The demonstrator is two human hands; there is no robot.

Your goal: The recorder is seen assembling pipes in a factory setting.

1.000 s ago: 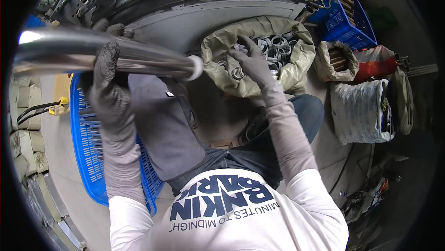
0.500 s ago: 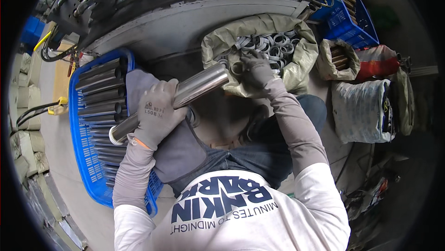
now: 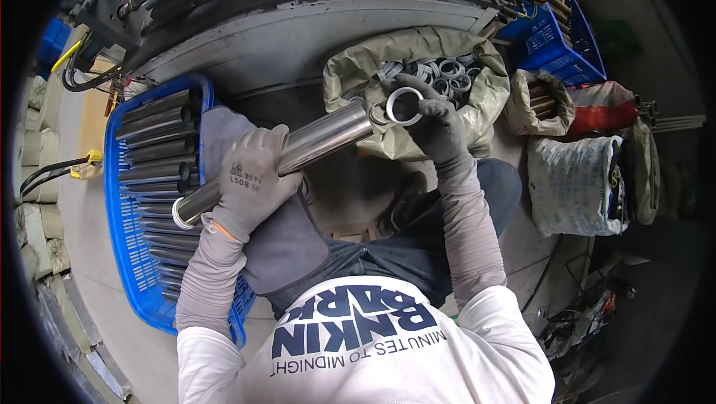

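Gloves are covering both your hands, grey knit ones. Your left hand (image 3: 253, 180) is wrapping fully around the steel tube (image 3: 287, 161), gripping it near its lower left end, forearm rising from the bottom edge. Your right hand (image 3: 432, 124) is closing its fingers on a metal ring (image 3: 405, 105), pressing it against the tube's upper right end, wrist bent inward. The tube is lying slanted across your lap, one end by the crate, the other at the sack's mouth.

Just beyond the tube's upper end, an olive woven sack (image 3: 477, 105) is gaping open, holding a heap of grey rings (image 3: 447, 72), too many to count. Left of the tube, a blue plastic crate (image 3: 123, 240) is holding stacked dark tubes (image 3: 156, 143), roughly ten visible. Right of the sack, a small tan bag (image 3: 541, 102) is standing open, a red bag (image 3: 604, 109) is lying beside it, and one white woven sack (image 3: 574, 184) is sitting below them. A second blue crate (image 3: 559, 46) is sitting above.
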